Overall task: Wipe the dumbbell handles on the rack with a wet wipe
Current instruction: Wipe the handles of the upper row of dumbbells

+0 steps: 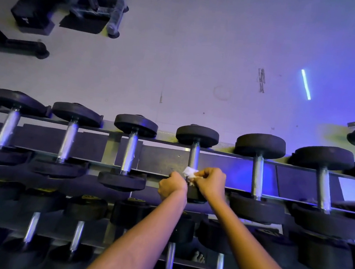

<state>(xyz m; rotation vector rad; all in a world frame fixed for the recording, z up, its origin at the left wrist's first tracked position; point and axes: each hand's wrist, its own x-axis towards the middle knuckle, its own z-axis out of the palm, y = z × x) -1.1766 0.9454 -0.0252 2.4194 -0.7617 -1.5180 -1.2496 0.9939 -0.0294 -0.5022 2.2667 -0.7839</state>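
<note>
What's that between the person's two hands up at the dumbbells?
In the head view, a crumpled white wet wipe sits between the left hand and right hand, against the shiny metal dumbbell handle.

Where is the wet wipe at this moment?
In the head view the wet wipe is just right of centre, pinched between the left hand and right hand at the near end of the fourth dumbbell handle on the upper rack row.

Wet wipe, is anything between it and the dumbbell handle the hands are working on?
Nothing visible. The wet wipe is pinched by the left hand and right hand right at the near end of the chrome handle. The rest of that handle is bare up to the far weight head.
</note>
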